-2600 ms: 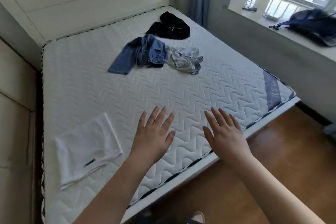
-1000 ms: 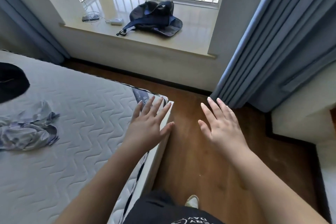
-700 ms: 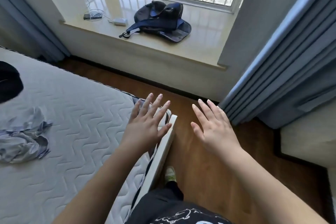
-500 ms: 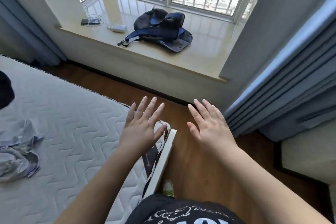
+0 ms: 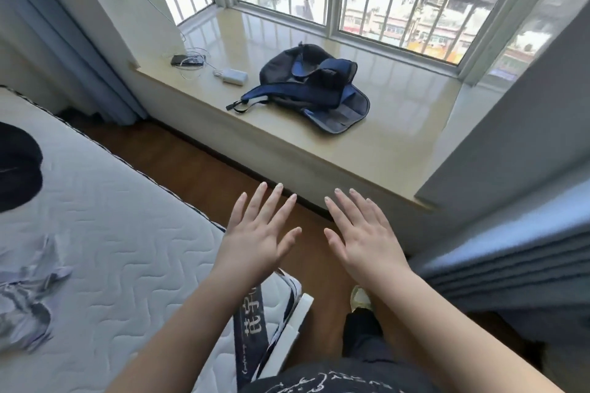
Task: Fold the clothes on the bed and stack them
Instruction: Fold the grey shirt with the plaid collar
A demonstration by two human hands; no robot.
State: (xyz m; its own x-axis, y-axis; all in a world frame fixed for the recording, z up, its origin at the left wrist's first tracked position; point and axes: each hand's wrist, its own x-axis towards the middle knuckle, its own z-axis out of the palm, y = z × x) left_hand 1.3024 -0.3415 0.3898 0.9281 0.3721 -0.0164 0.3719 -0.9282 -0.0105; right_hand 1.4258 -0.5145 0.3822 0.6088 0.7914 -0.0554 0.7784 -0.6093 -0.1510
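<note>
The white quilted bed (image 5: 121,233) fills the lower left. A crumpled grey-and-white garment (image 5: 25,293) lies at its left edge, and part of a black garment (image 5: 16,169) shows farther back on the left. My left hand (image 5: 258,239) hovers with fingers spread over the bed's corner, holding nothing. My right hand (image 5: 360,236) is held out flat over the wooden floor, also holding nothing. Neither hand touches any clothing. The other clothes on the bed are out of view.
A wide window ledge (image 5: 392,137) carries a dark blue backpack (image 5: 313,86), a phone (image 5: 186,60) and a white charger (image 5: 234,76). Blue-grey curtains (image 5: 510,252) hang at right. A strip of wooden floor (image 5: 198,166) runs between bed and ledge.
My view swung from the bed toward the window and I walked round the bed's corner. The folded white garment and the jeans left view. Both hands stayed held out, holding nothing.
</note>
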